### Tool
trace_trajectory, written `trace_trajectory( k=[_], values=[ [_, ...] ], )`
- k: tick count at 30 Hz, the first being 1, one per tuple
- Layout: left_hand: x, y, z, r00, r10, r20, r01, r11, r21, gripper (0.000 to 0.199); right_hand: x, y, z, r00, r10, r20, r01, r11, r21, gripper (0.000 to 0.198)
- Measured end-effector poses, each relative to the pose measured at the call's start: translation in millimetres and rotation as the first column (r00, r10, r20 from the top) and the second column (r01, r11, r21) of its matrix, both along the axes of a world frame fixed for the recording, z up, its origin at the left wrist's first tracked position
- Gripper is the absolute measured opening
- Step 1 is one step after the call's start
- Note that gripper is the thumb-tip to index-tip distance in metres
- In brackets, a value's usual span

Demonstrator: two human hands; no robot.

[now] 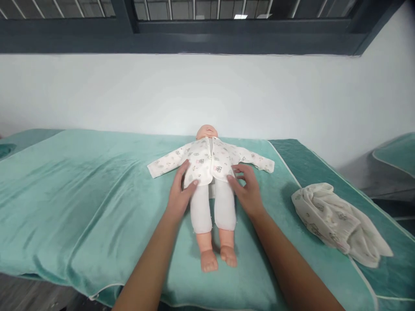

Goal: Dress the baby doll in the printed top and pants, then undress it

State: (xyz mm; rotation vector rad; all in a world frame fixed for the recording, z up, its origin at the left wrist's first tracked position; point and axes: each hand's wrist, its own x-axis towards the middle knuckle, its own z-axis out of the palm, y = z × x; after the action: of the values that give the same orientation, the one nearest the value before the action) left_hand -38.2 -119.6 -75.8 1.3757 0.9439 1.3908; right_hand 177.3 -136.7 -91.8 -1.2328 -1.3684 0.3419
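A baby doll (pixel 207 131) lies on its back with its head toward the wall and its bare feet toward me. It wears a white printed jacket (pixel 199 162) with long sleeves spread out to both sides, over white leggings (pixel 224 207) that end at the shins. My left hand (pixel 180 192) rests at the jacket's left lower edge, fingers stretched and thumb apart. At the right lower edge, my right hand (pixel 248 188) touches the jacket with fingers slightly bent and thumb apart. Neither hand is closed on the cloth.
The doll lies on a teal velvet cover (pixel 106 194) with white piping. To the right lies a crumpled white printed garment (pixel 340 222). A white wall (pixel 129 95) stands behind, below a dark window frame (pixel 240 36) with metal bars. Grey floor (pixel 39 293) shows at lower left.
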Motion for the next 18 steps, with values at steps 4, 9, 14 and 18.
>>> trace_trajectory(
  k=[4, 9, 14, 18],
  values=[
    [-3.4, -9.7, -0.2, 0.982, 0.000, -0.187, 0.030, 0.987, 0.158, 0.047, -6.7, -10.1, 3.0, 0.985, 0.044, 0.168, -0.047, 0.999, 0.012, 0.037],
    [-2.3, -1.4, -6.9, 0.907, 0.271, -0.321, -0.157, 0.927, 0.340, 0.021, -7.1, -12.0, 3.7, 0.953, -0.008, 0.302, -0.005, 0.999, 0.044, 0.014],
    [-6.1, 3.0, -14.4, 0.829, 0.418, -0.372, -0.301, 0.893, 0.333, 0.015, -3.9, -15.4, 5.1, 0.923, 0.002, 0.384, -0.044, 0.994, 0.099, 0.022],
    [-7.9, 8.2, -16.9, 0.875, 0.386, -0.290, -0.352, 0.921, 0.166, 0.014, -0.3, -14.7, 3.3, 0.959, 0.038, 0.279, -0.059, 0.996, 0.067, 0.021]
  ],
)
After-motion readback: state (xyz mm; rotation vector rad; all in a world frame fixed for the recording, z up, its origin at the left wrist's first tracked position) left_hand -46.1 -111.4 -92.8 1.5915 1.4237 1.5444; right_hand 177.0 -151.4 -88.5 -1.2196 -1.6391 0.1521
